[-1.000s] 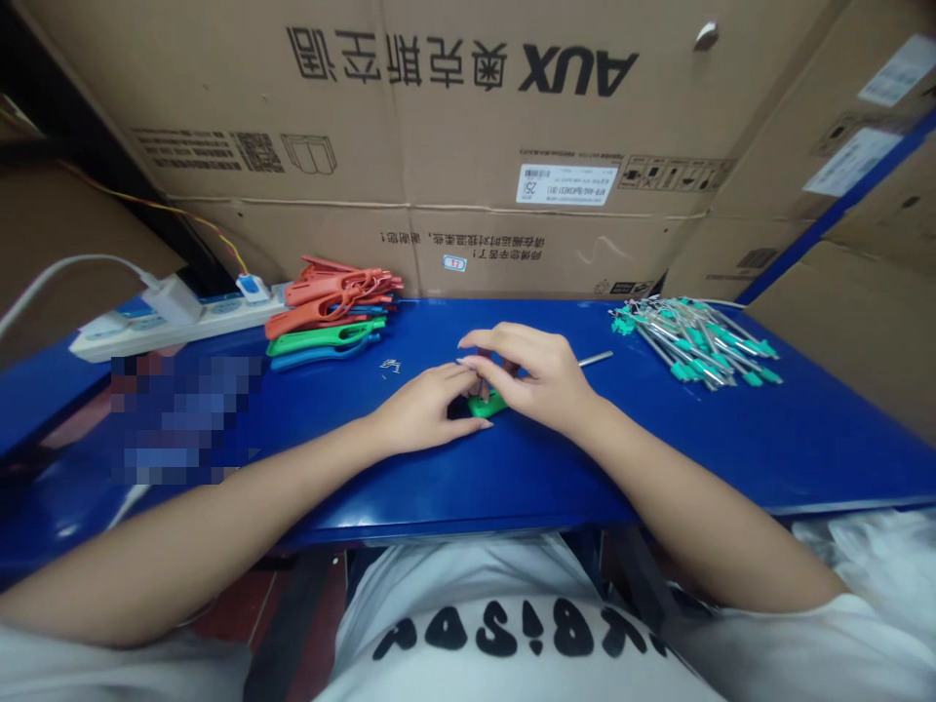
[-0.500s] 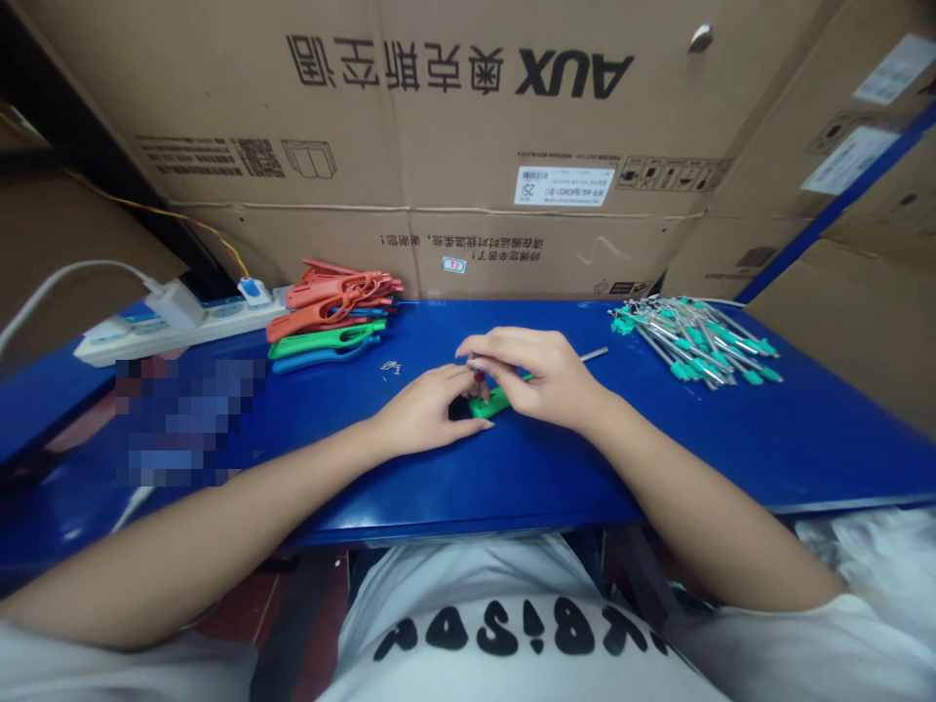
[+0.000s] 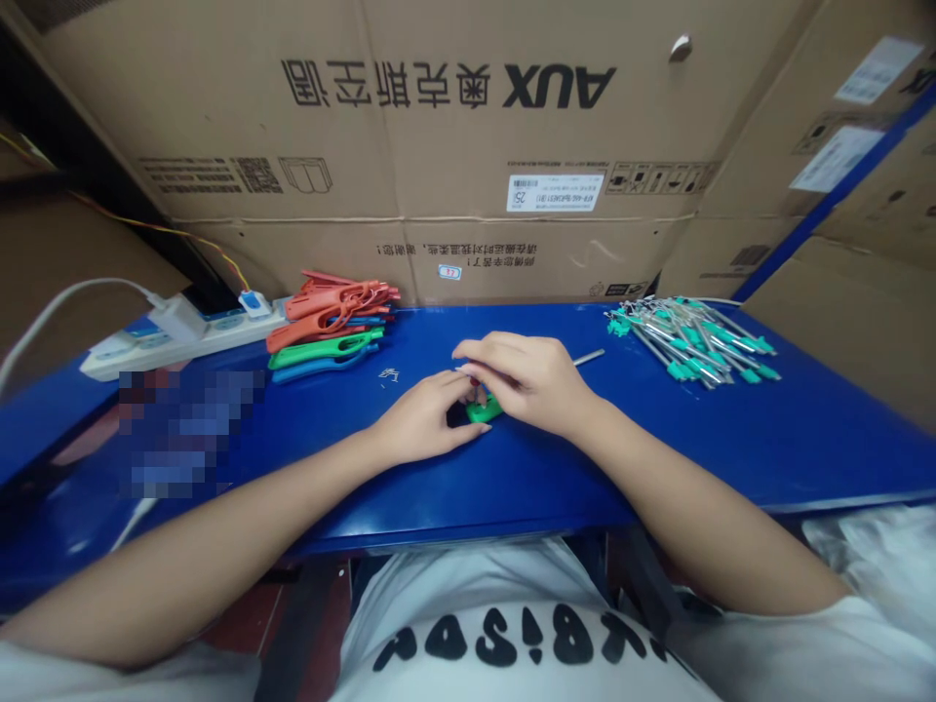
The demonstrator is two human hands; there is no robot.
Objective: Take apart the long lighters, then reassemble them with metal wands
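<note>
Though half hidden, smooth green plastic piece (image 3: 484,410) pinched between left hand (image 3: 426,421) and right hand (image 3: 539,382).

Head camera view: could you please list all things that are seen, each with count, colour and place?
green part: one, green, centre.
metal rod: one, silver, just right of centre.
pins: a pile, silver with teal ends, back right.
plastic handles: a stack, orange, green and blue, back left.
power strip: one, white, far left.
cardboard boxes: several, brown, behind.
table: one, blue, under everything.
left hand: one, holds green part.
right hand: one, fingertips pinched on green part.
</note>
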